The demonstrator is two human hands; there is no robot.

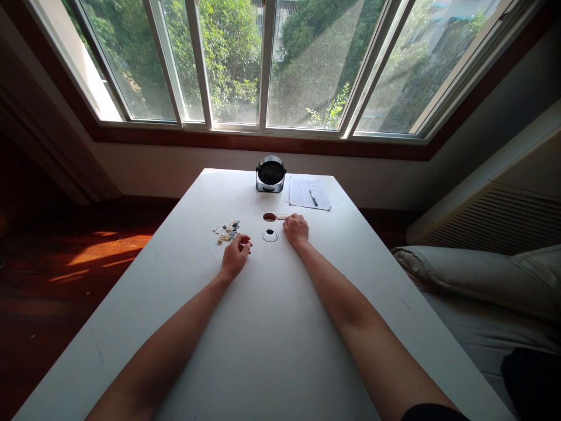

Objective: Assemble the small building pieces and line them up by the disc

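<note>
A beige studded building-brick plate (281,217) lies on the white table beside a round hole (269,217). My right hand (297,229) is closed at the plate's right end, its fingertips on it and partly hidden from me. Nearer to me on the left, my left hand (236,255) hovers with curled fingers and a gap between thumb and fingertips; I see nothing in it. Just past that hand is a loose pile of small building bricks (227,230) in white, tan, grey and black. Between the hands sits a round cover ring (270,235) with a dark opening.
A round black device on a silver stand (270,173) stands at the table's far end. To its right are paper sheets (302,193) with a pen (313,197) on top. The white table (272,327) reaches toward a window; a cushioned seat (477,280) is at the right.
</note>
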